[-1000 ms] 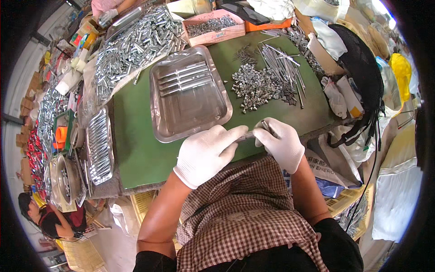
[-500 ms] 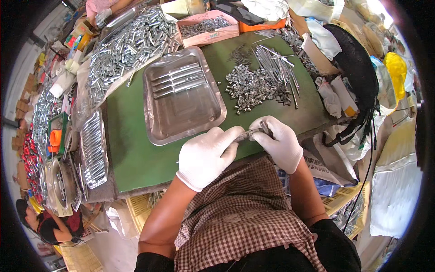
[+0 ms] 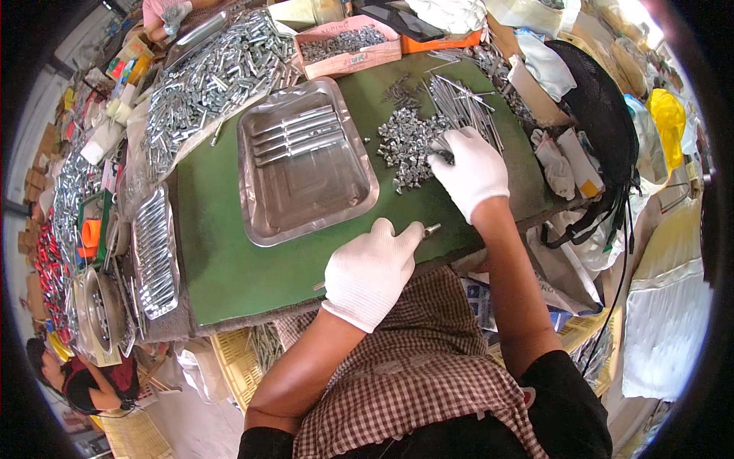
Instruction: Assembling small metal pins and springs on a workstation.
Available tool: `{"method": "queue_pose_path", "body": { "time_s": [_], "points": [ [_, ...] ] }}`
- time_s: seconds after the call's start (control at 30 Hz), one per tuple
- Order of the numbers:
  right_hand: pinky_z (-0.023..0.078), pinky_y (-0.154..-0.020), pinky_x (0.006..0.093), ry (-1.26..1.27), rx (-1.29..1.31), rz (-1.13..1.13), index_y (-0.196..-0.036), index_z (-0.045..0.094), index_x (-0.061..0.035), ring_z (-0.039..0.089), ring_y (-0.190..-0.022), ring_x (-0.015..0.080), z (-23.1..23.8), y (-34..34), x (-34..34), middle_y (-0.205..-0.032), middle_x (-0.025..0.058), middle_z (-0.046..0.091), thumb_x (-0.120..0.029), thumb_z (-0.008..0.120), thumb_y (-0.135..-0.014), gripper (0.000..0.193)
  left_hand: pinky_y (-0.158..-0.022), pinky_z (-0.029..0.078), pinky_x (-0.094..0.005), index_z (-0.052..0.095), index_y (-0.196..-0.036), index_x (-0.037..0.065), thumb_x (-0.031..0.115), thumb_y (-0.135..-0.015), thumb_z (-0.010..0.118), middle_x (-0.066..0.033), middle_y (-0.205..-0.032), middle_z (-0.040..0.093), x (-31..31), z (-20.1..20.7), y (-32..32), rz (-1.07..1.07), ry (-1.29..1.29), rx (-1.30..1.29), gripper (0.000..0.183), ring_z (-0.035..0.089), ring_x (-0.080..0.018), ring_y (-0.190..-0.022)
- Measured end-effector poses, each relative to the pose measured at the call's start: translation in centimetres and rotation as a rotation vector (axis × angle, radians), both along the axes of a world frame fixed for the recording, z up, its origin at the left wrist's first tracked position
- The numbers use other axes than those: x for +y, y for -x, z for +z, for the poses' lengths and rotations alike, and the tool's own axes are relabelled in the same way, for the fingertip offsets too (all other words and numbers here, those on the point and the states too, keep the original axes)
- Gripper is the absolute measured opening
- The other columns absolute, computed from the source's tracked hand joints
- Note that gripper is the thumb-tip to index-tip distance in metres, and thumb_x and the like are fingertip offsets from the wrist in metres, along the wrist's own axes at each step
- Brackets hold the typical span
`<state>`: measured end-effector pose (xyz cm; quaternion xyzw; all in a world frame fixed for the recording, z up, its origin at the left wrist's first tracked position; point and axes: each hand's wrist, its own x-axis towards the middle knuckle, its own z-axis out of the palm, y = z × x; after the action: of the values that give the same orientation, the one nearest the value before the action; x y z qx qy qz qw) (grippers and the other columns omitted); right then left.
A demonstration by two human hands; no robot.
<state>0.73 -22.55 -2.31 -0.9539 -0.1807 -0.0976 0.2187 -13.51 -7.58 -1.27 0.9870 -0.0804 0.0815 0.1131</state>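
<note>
My left hand (image 3: 375, 268), in a white knit glove, is closed around a slim metal rod (image 3: 433, 229). Its bright tip sticks out past the thumb and index finger; a thin end shows on the other side. My right hand (image 3: 474, 170), gloved alike, reaches over the right edge of a pile of small silver metal fittings (image 3: 413, 145). Its thumb and fingers are apart, with grey pieces visible between them. Left of the pile lies a shallow metal tray (image 3: 310, 199) holding several slender silver rods (image 3: 300, 136) side by side.
Thin rods (image 3: 462, 99) lie behind my right hand on the green mat (image 3: 210, 252). Farther back stand a pink box of small parts (image 3: 348, 63) and a large heap of metal tubes (image 3: 222, 69). Another filled tray (image 3: 157, 256) lies left. A black mesh bag (image 3: 600, 115) bounds the right.
My hands have separated. The right one has moved forward to the fittings pile, while the left, keeping the rod, has shifted slightly right and nearer to me.
</note>
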Motion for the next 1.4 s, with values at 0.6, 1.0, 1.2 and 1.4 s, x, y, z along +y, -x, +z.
{"method": "queue_pose_path", "body": {
  "time_s": [0.6,1.0,1.2,1.4],
  "points": [
    [0.051,-0.078,0.03,-0.461,0.519,0.349,-0.101,0.063,-0.0015,0.065,-0.082,0.0169,0.7,5.0,-2.9,-0.089,0.0096,0.065,-0.004,0.064,-0.081,0.02,-0.058,0.052,-0.0366,0.065,-0.109,0.016,0.015,-0.082,0.062,-0.0027,-0.114,0.063,0.6,0.5,-1.0,-0.197,0.161,-0.001,0.027,0.064,-0.0235,-0.066],
    [0.051,-0.077,0.0345,-0.529,0.117,0.234,-0.103,0.067,-0.0083,0.065,-0.085,0.0257,-0.6,2.0,-1.5,-0.092,0.0114,0.066,-0.01,0.066,-0.084,0.019,-0.062,0.052,-0.0346,0.066,-0.104,0.014,0.013,-0.082,0.063,-0.0006,-0.11,0.063,0.2,0.2,-1.3,-0.173,0.144,-0.006,0.023,0.066,-0.0225,-0.072],
    [0.052,-0.074,0.0366,-0.359,0.045,0.185,-0.097,0.068,-0.0074,0.065,-0.084,0.0305,0.0,1.4,-1.9,-0.092,0.0133,0.066,-0.016,0.066,-0.086,0.014,-0.062,0.052,-0.0347,0.065,-0.104,0.013,0.013,-0.082,0.063,-0.001,-0.111,0.064,0.3,0.0,-1.2,-0.156,0.145,-0.032,0.023,0.066,-0.0228,-0.071],
    [0.051,-0.074,0.0389,-0.363,0.346,0.333,-0.091,0.067,-0.006,0.064,-0.082,0.0324,0.4,5.6,-2.8,-0.085,0.0142,0.065,-0.021,0.067,-0.084,0.017,-0.053,0.049,-0.0371,0.063,-0.095,0.01,0.011,-0.079,0.063,-0.0025,-0.093,0.056,0.2,0.0,-1.3,-0.216,0.231,-0.144,0.015,0.06,-0.0236,-0.058]
  ]
}}
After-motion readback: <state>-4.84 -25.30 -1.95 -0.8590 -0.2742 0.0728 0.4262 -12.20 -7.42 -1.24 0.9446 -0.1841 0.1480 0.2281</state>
